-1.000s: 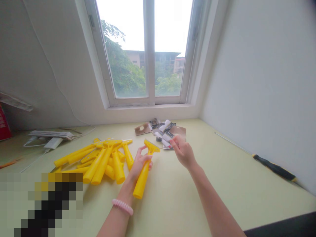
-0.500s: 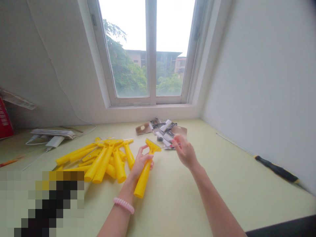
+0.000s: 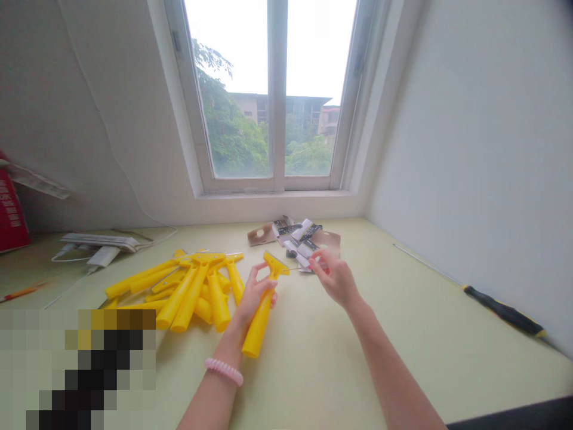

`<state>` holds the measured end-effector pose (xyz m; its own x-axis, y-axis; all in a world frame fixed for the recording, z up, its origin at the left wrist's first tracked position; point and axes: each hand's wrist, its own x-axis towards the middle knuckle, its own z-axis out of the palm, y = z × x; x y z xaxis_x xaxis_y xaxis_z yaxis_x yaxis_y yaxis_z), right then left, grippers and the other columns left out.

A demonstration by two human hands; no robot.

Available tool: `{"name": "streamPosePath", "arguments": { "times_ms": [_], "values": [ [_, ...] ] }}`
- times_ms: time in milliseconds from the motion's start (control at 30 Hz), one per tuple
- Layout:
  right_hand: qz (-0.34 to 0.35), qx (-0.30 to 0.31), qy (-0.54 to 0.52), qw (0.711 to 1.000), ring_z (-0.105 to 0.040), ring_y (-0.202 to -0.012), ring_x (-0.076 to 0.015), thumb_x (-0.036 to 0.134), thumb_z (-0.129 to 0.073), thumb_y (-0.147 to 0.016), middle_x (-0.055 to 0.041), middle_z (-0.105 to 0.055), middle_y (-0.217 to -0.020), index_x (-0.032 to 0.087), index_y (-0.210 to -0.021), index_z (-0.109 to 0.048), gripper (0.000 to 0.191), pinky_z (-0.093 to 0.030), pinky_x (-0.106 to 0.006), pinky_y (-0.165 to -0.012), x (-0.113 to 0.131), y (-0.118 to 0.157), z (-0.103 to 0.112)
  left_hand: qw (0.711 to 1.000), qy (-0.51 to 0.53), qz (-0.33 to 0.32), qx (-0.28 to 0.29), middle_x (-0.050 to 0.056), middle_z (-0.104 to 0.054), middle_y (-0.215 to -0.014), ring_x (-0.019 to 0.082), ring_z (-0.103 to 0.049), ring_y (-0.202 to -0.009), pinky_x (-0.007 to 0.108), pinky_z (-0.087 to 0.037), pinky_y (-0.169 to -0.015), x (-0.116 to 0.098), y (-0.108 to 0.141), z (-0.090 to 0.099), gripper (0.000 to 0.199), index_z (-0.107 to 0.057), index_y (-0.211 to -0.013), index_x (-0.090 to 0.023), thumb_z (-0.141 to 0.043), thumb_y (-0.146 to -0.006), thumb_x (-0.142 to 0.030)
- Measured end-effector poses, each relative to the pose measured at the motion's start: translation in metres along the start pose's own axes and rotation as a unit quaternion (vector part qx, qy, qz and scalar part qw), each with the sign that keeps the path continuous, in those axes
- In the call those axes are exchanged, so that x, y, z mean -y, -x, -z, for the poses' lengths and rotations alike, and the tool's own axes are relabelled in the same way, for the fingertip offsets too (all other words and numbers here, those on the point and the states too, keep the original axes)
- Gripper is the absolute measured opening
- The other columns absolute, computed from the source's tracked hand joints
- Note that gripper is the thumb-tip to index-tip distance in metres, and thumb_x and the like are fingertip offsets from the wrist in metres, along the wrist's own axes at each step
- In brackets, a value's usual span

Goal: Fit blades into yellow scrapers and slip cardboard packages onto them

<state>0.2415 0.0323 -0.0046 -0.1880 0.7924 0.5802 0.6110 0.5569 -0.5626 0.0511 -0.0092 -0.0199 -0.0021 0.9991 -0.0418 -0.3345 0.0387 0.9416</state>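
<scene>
My left hand (image 3: 257,294) is wrapped round a yellow scraper (image 3: 259,322), its wide head up and its handle pointing down toward me. Just right of the scraper head, my right hand (image 3: 333,276) pinches a thin metal piece (image 3: 296,269) that reaches to the end of the head. Whether that piece is inside the head cannot be made out. A pile of similar yellow scrapers (image 3: 192,289) lies left of my left hand. Behind my right hand are cardboard and printed packaging pieces (image 3: 304,233).
A long screwdriver with a black handle (image 3: 504,310) lies along the right wall. At the left are a power strip (image 3: 98,242), white cables, a red box (image 3: 12,209) and a pencil (image 3: 20,293). A window (image 3: 277,185) stands behind the table (image 3: 430,334).
My right hand has moved slightly left, closer to the scraper head. My left hand keeps its hold on the scraper. The whole view has shifted a little.
</scene>
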Motion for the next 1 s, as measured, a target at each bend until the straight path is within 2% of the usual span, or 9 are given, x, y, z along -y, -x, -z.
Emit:
{"name": "streamPosePath", "arguments": {
  "times_ms": [100,233,333,433,567,767,900,1000],
  "values": [
    [0.029,0.023,0.001,0.999,-0.059,-0.071,-0.0171,0.033,-0.05,-0.081,-0.0036,-0.062,-0.081,0.021,-0.082,-0.057,0.014,-0.045,-0.026,-0.06,-0.002,-0.001,-0.002,1.0,-0.002,-0.013,-0.01,-0.005,-0.055,-0.074,0.005,-0.044,-0.034,0.019,-0.032,-0.036,-0.003,0.0,0.002,0.049,-0.035,-0.104,-0.026,-0.059,-0.061,-0.021],
    [0.047,0.021,-0.012,0.999,-0.057,-0.076,-0.0183,0.032,-0.051,-0.08,-0.0043,-0.061,-0.076,0.021,-0.073,-0.058,0.015,-0.046,-0.028,-0.063,-0.004,-0.002,-0.007,0.999,-0.012,-0.029,-0.015,-0.004,-0.055,-0.077,0.005,-0.044,-0.034,0.02,-0.033,-0.035,-0.005,0.002,0.004,0.045,-0.036,-0.103,-0.025,-0.057,-0.063,-0.02],
    [0.017,0.013,-0.007,1.0,-0.057,-0.069,-0.0176,0.035,-0.054,-0.079,-0.0041,-0.062,-0.074,0.02,-0.072,-0.061,0.018,-0.045,-0.027,-0.061,-0.004,-0.002,-0.011,0.999,-0.022,-0.034,-0.015,-0.003,-0.056,-0.078,0.005,-0.044,-0.034,0.02,-0.033,-0.034,-0.005,0.003,0.003,0.044,-0.037,-0.102,-0.025,-0.057,-0.063,-0.019],
    [-0.04,-0.016,0.025,0.999,-0.056,-0.063,-0.0176,0.04,-0.053,-0.078,-0.0036,-0.063,-0.068,0.02,-0.069,-0.062,0.024,-0.042,-0.027,-0.058,-0.003,-0.001,-0.013,0.999,-0.027,-0.039,-0.013,-0.003,-0.056,-0.079,0.005,-0.045,-0.034,0.02,-0.033,-0.034,-0.005,0.003,0.002,0.043,-0.038,-0.102,-0.025,-0.056,-0.064,-0.019],
    [-0.106,-0.037,-0.021,0.993,-0.058,-0.06,-0.0161,0.044,-0.052,-0.077,-0.0027,-0.064,-0.062,0.019,-0.066,-0.064,0.029,-0.04,-0.025,-0.057,-0.002,-0.001,-0.018,0.998,-0.023,-0.054,-0.022,-0.004,-0.055,-0.076,0.005,-0.045,-0.035,0.019,-0.034,-0.035,-0.004,0.002,0.004,0.042,-0.037,-0.102,-0.026,-0.056,-0.064,-0.021],
    [-0.112,-0.031,-0.052,0.992,-0.059,-0.06,-0.0162,0.043,-0.055,-0.074,-0.0025,-0.066,-0.061,0.019,-0.066,-0.066,0.028,-0.039,-0.023,-0.057,-0.001,0.0,-0.024,0.998,-0.023,-0.049,-0.032,-0.004,-0.055,-0.077,0.005,-0.045,-0.035,0.02,-0.034,-0.035,-0.004,0.003,0.003,0.044,-0.037,-0.102,-0.026,-0.057,-0.063,-0.021],
    [-0.122,-0.039,-0.064,0.99,-0.057,-0.058,-0.0158,0.044,-0.057,-0.072,-0.002,-0.064,-0.058,0.019,-0.062,-0.065,0.029,-0.037,-0.024,-0.056,0.0,0.0,-0.025,0.996,-0.051,-0.062,-0.041,0.0,-0.057,-0.089,0.004,-0.046,-0.036,0.02,-0.035,-0.035,-0.006,0.006,0.0,0.042,-0.039,-0.102,-0.026,-0.057,-0.064,-0.021],
    [-0.138,-0.046,-0.134,0.98,-0.053,-0.055,-0.0145,0.046,-0.058,-0.07,-0.0016,-0.06,-0.056,0.017,-0.064,-0.066,0.031,-0.036,-0.024,-0.055,-0.003,-0.002,-0.027,0.993,-0.057,-0.084,-0.06,0.003,-0.056,-0.099,0.004,-0.046,-0.036,0.02,-0.036,-0.035,-0.006,0.007,0.001,0.041,-0.04,-0.103,-0.027,-0.057,-0.066,-0.021]
  ]
}}
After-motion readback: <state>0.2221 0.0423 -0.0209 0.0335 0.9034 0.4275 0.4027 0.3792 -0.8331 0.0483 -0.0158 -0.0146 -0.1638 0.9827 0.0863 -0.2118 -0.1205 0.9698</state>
